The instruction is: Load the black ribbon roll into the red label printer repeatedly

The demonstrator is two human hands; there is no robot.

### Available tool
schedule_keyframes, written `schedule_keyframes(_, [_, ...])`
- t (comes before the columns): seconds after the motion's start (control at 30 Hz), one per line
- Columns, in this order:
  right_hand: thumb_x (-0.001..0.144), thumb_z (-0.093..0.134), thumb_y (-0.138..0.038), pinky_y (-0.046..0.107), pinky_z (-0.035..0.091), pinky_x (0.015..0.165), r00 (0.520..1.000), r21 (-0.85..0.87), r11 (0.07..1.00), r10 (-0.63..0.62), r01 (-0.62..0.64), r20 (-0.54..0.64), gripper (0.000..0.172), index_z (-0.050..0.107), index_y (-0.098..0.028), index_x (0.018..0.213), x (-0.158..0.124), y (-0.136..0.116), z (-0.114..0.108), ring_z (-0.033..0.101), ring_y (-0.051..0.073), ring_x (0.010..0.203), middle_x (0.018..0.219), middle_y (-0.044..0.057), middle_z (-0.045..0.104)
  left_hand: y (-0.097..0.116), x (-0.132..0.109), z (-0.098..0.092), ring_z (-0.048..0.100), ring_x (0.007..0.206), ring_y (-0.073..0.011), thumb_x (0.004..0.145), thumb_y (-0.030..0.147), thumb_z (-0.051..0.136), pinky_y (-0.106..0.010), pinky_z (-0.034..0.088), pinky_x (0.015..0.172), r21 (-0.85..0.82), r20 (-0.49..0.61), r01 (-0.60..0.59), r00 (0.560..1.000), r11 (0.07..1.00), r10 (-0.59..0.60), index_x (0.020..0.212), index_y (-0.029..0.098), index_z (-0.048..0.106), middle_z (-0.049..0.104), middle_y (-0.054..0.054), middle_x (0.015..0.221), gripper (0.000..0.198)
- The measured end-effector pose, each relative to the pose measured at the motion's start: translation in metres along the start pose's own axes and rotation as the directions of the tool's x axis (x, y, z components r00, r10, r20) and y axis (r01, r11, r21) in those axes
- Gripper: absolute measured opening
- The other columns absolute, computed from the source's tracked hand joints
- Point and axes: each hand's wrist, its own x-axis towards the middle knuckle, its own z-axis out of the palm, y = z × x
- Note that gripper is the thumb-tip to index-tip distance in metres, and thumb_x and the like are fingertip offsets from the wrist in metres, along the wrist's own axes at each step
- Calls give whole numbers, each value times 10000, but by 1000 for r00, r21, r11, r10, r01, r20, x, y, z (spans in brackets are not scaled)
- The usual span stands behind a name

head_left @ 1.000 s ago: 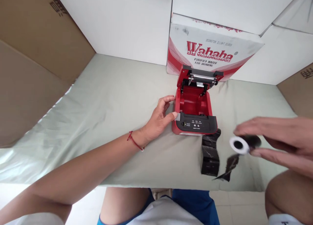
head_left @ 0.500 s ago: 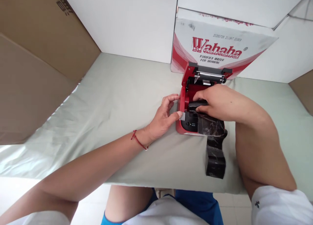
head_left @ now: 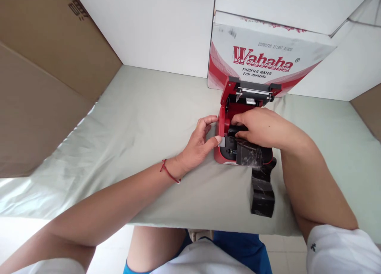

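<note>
A red label printer (head_left: 218, 155) stands on the cloth with its lid (head_left: 253, 89) raised, showing the roller underneath. My left hand (head_left: 198, 145) steadies the printer's left side, thumb on a grey tab at the front corner and fingers against the wall. Inside the red body, my right hand (head_left: 260, 125) pinches a roll of black ribbon (head_left: 236, 130) between thumb and fingers. Loose black ribbon film (head_left: 248, 153) drapes from it over the printer's front panel. More wavy ribbon (head_left: 262, 198) lies on the cloth in front. My right hand hides part of the roll and its holder.
Behind the printer stands a white and red Wahaha water carton (head_left: 262, 47), close to the raised lid. Brown cardboard boxes (head_left: 38, 107) rise at the left, and another brown box (head_left: 367, 111) is at the far right. A pale green cloth (head_left: 143, 107) covers the table.
My right hand has shifted slightly left and down into the printer with the ribbon roll. The film over the front panel has moved left with it. My left hand stays put.
</note>
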Motion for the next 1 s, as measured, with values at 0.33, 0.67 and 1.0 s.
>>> schedule_keyframes(0.33, [1068, 626, -270, 348, 458, 738, 998, -33, 998, -48, 47, -30, 291, 882, -250, 1204, -9, 1, -4, 769, 248, 885, 1057, 77, 890, 17, -25, 9, 493, 1738, -419, 1023, 500, 772, -686, 367, 1472, 514, 341, -703, 693, 492, 635, 1653, 418, 666, 668, -104, 1684, 645])
schedule_keyframes(0.67, [1203, 525, -493, 574, 413, 1437, 736, 127, 991, 64, 30, -674, 557, 736, -213, 1635, -42, 9, -21, 644, 387, 1637, 1749, 149, 707, 14, -30, 8, 552, 1705, -389, 951, 363, 843, -666, 341, 1499, 563, 346, -698, 686, 444, 640, 1594, 447, 724, 737, -67, 1613, 660])
schedule_keyframes(1.0, [1157, 486, -430, 433, 561, 869, 946, 7, 998, -59, 64, -319, 449, 907, -322, 1270, -57, 9, -14, 819, 322, 965, 949, 63, 875, 10, -34, 8, 584, 1690, -377, 947, 397, 865, -694, 290, 1538, 524, 361, -688, 714, 503, 600, 1509, 538, 767, 747, -12, 1590, 588])
